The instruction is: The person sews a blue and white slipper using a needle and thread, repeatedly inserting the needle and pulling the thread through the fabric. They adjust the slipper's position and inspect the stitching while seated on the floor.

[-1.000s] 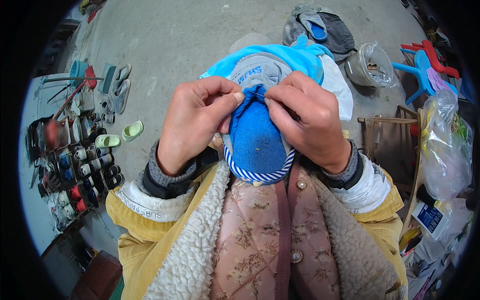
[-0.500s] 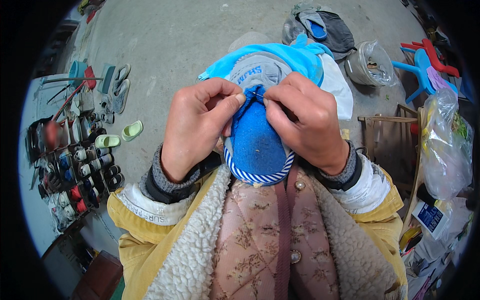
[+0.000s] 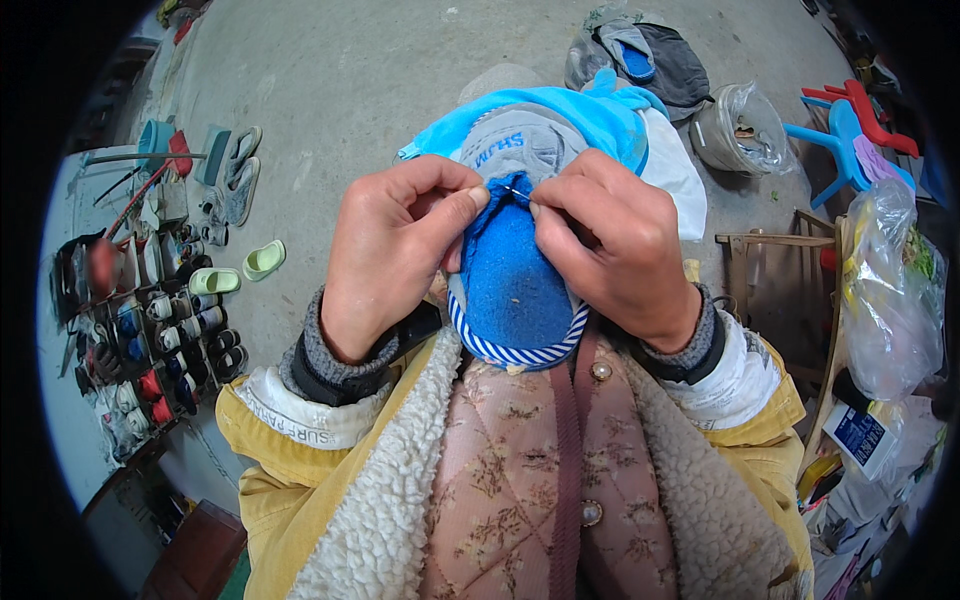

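Observation:
A slipper (image 3: pixel 515 295) with a grey upper, blue lining and blue-and-white striped edging rests on my lap, its heel end toward me. My left hand (image 3: pixel 395 245) is closed, thumb and forefinger pinching the blue fabric at the slipper's opening. Opposite it, my right hand (image 3: pixel 612 240) pinches a thin, shiny needle (image 3: pixel 516 191), whose other end lies at the blue edge between both hands. Whether thread runs from it cannot be made out. Beneath the slipper's toe spreads a bright blue cloth (image 3: pixel 430 134).
Shoes fill a rack (image 3: pixel 165 345) on the left, with light green slippers (image 3: pixel 264 262) beside it. At the upper right stand a lined bucket (image 3: pixel 742 128), a dark bag (image 3: pixel 680 70) with another blue-lined slipper, and a blue stool (image 3: pixel 843 150). A wooden frame (image 3: pixel 770 240) is on the right.
My right hand has shifted very slightly to the right, and more of the needle shows between the hands. My left hand keeps its pinch on the slipper.

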Available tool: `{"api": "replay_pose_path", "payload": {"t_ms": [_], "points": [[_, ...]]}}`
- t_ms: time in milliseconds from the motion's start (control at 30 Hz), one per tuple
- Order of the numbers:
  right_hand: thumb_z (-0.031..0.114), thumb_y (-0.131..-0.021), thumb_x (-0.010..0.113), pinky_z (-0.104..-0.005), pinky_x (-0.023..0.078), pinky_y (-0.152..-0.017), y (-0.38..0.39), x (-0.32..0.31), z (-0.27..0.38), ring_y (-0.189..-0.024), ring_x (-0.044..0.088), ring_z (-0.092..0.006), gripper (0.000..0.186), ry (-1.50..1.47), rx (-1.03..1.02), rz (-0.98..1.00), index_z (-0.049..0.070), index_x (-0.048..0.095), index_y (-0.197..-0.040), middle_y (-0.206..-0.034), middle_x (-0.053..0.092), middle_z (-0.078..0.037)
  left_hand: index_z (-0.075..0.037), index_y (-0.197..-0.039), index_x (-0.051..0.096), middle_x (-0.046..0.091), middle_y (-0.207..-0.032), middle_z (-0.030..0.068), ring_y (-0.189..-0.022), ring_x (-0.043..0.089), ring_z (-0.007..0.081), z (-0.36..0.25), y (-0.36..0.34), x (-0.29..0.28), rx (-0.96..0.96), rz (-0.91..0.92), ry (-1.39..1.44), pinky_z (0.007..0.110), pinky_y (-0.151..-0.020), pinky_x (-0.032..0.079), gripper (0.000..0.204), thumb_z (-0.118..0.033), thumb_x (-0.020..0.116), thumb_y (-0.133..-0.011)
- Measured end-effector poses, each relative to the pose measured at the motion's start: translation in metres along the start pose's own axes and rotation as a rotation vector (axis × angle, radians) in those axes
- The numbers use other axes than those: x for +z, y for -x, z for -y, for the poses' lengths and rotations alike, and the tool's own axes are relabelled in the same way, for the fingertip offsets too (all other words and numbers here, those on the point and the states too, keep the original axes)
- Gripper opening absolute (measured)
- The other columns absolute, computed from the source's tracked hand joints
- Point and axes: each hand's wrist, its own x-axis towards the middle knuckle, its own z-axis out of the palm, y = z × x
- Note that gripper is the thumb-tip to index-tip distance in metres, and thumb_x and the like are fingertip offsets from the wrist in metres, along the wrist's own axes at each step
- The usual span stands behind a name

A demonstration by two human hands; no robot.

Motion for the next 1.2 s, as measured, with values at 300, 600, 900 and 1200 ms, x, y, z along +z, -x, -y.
{"api": "replay_pose_path", "payload": {"t_ms": [300,600,900,1200], "points": [[-0.002,-0.078,0.069,-0.038,0.048,-0.053,-0.001,0.002,0.0,-0.062,0.06,-0.0305,0.007,0.02,-0.011,-0.019,0.001,0.064,-0.083,-0.075,0.057,-0.013,0.003,-0.097,0.069,0.062,-0.071,-0.0022,-0.055,0.051,0.0036,-0.002,0.004,0.006,0.046,-0.016,-0.059,0.02,-0.049,0.038,0.01,-0.007,0.067,-0.095],[-0.006,-0.079,0.07,-0.033,0.05,-0.06,-0.008,-0.007,-0.009,-0.069,0.063,-0.0261,0.014,-0.022,-0.062,0.069,-0.003,0.068,-0.092,-0.082,0.063,-0.013,0.004,-0.097,0.068,0.061,-0.069,-0.0018,-0.055,0.052,0.0038,-0.004,0.008,0.008,0.099,-0.045,-0.169,0.02,-0.05,0.039,0.011,-0.006,0.067,-0.096],[-0.006,-0.081,0.07,-0.0303,0.05,-0.067,-0.019,-0.019,-0.024,-0.077,0.064,-0.0247,0.019,-0.083,-0.116,0.211,-0.002,0.068,-0.1,-0.089,0.063,-0.012,0.004,-0.102,0.068,0.063,-0.073,-0.0019,-0.057,0.052,0.0027,-0.001,0.008,0.006,0.07,-0.031,-0.169,0.019,-0.05,0.039,0.012,-0.006,0.065,-0.097],[-0.006,-0.08,0.07,-0.0312,0.05,-0.067,-0.027,-0.023,-0.03,-0.079,0.064,-0.0249,0.021,-0.081,-0.151,0.262,-0.001,0.068,-0.1,-0.09,0.063,-0.012,0.004,-0.101,0.068,0.062,-0.066,0.0006,-0.054,0.054,0.0044,0.001,0.005,0.007,0.116,-0.06,-0.108,0.022,-0.048,0.042,0.011,-0.003,0.066,-0.093]]}}
